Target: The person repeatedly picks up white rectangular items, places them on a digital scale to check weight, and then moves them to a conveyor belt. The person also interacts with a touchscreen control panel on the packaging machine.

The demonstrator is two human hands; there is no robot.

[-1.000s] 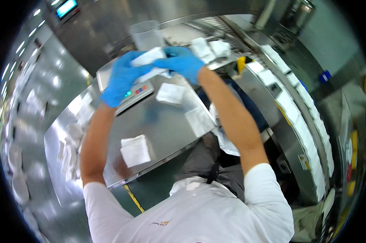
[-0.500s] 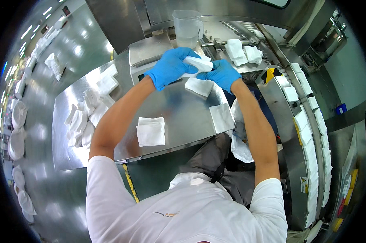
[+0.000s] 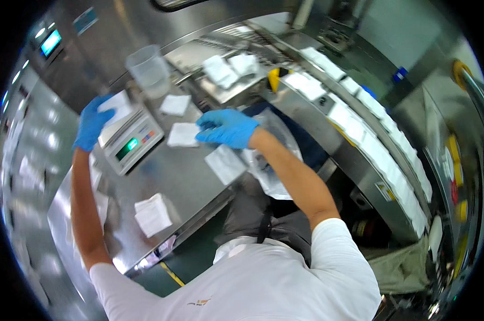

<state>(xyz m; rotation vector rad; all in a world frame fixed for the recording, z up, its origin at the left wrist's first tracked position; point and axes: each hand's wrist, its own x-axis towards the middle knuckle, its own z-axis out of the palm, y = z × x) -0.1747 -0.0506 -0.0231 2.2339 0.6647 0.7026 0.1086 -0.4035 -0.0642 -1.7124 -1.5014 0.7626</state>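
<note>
Left grip (image 3: 93, 124): holding white pad (image 3: 120, 105) by its left edge | right grip (image 3: 231, 128): fingers parted, at folded pad's (image 3: 182, 135) right edge

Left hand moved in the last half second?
Yes: leftward relative to the scale, the left hand going from its right front to its left side.

Bright cool light, slight motion blur, glare on glossy floor (image 3: 55, 131), glowing scale display (image 3: 128, 148), bowed edges, black fisheye corners
</note>
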